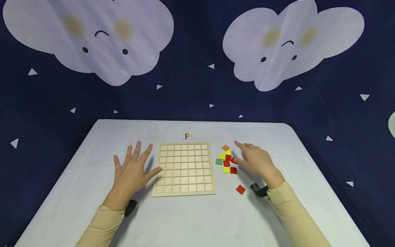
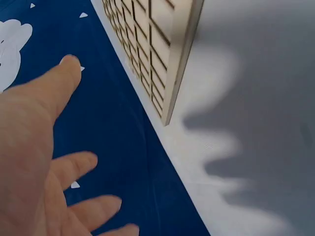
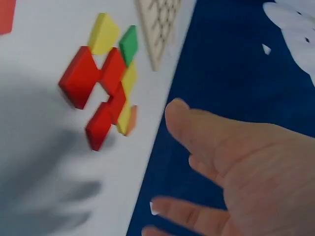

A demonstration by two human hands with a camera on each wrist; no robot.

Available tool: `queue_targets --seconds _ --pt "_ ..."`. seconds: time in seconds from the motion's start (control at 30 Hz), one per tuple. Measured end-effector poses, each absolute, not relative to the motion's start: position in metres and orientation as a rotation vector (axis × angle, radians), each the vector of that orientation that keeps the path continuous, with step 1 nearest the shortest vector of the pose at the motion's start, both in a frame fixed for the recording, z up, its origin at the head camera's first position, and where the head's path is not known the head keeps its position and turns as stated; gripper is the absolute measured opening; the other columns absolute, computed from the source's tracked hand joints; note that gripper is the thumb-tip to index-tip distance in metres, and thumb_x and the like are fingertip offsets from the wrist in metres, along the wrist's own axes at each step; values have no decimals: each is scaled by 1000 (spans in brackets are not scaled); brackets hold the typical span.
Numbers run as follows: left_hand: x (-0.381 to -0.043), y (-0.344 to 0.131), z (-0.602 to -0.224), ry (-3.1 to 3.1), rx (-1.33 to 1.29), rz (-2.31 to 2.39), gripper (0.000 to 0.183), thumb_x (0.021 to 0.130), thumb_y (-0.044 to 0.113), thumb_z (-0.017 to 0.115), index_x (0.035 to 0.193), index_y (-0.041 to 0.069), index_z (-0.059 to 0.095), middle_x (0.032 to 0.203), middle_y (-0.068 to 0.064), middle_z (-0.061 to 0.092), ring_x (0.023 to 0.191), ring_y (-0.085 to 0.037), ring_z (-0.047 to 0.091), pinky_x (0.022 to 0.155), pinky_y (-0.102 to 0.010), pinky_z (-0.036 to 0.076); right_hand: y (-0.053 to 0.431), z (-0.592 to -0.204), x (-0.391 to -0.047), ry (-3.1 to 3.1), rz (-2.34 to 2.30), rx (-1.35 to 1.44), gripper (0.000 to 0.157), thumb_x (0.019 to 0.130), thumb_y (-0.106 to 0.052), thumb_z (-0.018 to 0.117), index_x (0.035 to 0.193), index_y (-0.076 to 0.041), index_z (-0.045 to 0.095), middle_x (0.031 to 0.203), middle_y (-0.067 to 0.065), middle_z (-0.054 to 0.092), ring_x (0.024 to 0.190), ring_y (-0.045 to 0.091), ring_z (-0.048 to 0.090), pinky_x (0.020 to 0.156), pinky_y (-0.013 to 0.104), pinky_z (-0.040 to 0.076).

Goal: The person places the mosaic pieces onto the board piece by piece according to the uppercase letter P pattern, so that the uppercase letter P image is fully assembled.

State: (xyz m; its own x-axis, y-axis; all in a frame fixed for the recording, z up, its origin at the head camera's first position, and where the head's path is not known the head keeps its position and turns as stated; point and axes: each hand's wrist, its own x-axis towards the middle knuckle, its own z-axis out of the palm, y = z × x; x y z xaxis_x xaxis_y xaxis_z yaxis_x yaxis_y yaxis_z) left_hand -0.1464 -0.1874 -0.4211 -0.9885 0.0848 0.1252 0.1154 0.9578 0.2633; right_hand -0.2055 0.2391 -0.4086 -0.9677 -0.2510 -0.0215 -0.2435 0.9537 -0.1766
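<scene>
A wooden board with a grid of square recesses lies in the middle of the white table. My left hand, fingers spread, hovers at the board's left edge, its thumb over the border in the head view. Right of the board lies a loose cluster of red, yellow, green and orange square tiles, among them a green tile and an orange tile. Above the cluster's right side is my right hand, fingers extended, holding nothing. One red tile lies apart, nearer the front.
Behind the board lies a small printed grid card with a coloured pattern. The white table ends at a dark blue cloth with clouds and triangles. A black wrist strap part sticks out by the right wrist.
</scene>
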Motion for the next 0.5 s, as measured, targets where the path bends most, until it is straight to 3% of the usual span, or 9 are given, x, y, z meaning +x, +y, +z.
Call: queue_targets --seconds 0.07,0.17,0.33,0.5 --pt "-146 -188 -424 -3009 -201 -421 92 94 62 74 168 21 38 176 -26 25 161 -57 24 120 -90 12 236 -413 -213 3061 -232 -465 64 99 -27 75 159 -18 55 147 24 66 122 45 69 95 65 60" --pt "-146 -188 -429 -3036 -306 -449 89 94 58 77 166 18 43 174 -26 31 159 -56 30 122 -86 21 231 -420 -226 3034 -201 -557 54 98 -14 77 150 -17 65 136 18 73 109 35 73 85 54 64" --pt "-143 -190 -437 -3101 -543 -595 92 85 53 87 161 14 51 170 -30 36 154 -56 39 118 -82 34 227 -430 -242 2998 -119 -699 42 97 -3 73 136 -18 76 123 11 77 98 27 71 82 47 63" --pt "-143 -194 -444 -3150 -642 -779 101 77 52 94 160 13 52 171 -29 34 157 -55 35 123 -76 33 227 -437 -255 2980 -35 -838 42 97 0 72 132 -21 78 111 5 76 85 18 63 76 37 58"
